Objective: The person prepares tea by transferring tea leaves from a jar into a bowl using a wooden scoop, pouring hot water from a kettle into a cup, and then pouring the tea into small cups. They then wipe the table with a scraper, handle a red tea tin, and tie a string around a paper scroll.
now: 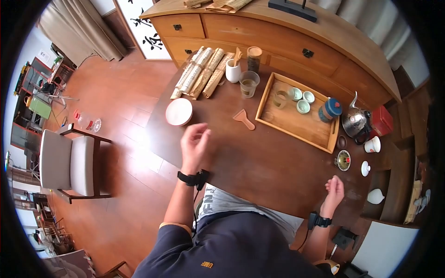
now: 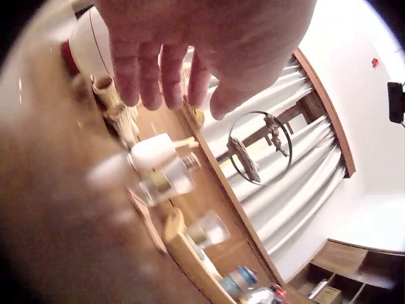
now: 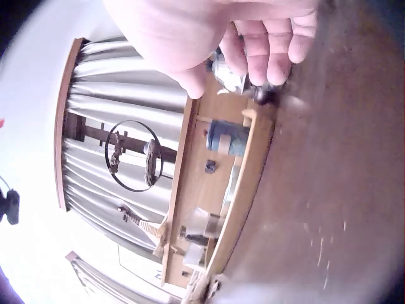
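My left hand (image 1: pixel 193 147) hovers over the table's left front, fingers loosely bent and holding nothing. Just beyond it sits a white bowl (image 1: pixel 179 111) with a reddish rim. In the left wrist view the fingers (image 2: pixel 149 79) hang relaxed, apart from any object. My right hand (image 1: pixel 332 196) is above the front right part of the table, loosely curled with nothing in it. Nearest to it is a small patterned dish (image 1: pixel 343 163) with something red in it. A white lid (image 1: pixel 365 168) and a white cup (image 1: pixel 372 144) stand a little farther off.
A wooden tray (image 1: pixel 296 129) carries small pale green cups (image 1: pixel 303 106) and a blue-lidded jar (image 1: pixel 330 110). Behind the bowl lie bamboo scrolls (image 1: pixel 199 72). A tan scraper-like piece (image 1: pixel 244 119), a plastic cup (image 1: pixel 249 84) and a metal kettle (image 1: pixel 356 121) are also on the table (image 1: pixel 259 171).
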`<action>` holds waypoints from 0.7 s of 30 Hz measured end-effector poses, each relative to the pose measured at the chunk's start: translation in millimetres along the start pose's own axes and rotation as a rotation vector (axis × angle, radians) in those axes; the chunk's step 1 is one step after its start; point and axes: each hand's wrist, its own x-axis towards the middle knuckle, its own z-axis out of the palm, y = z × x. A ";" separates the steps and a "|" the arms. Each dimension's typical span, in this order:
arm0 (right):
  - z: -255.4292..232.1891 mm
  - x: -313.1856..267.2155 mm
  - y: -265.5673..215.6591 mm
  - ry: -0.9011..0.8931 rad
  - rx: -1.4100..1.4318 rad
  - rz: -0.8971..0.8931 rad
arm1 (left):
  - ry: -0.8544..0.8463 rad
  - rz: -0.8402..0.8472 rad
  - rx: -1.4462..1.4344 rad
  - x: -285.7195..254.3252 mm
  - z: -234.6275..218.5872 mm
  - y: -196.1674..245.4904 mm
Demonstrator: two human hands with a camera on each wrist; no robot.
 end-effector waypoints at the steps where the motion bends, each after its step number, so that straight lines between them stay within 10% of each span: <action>1: 8.8 -13.8 -3.7 -0.062 0.057 0.120 | 0.118 0.011 0.085 5.3 -12.4 -6.5; 4: 22.7 -29.9 -5.2 -0.200 0.224 0.236 | 0.387 0.111 0.478 22.2 -42.6 -20.5; 9: 37.5 -22.8 -10.3 -0.246 0.395 0.368 | 0.215 -0.133 0.645 38.8 -63.0 -36.5; 21: 26.8 -16.0 -5.9 -0.381 0.416 0.352 | -0.010 -0.048 0.655 85.7 -70.7 -38.2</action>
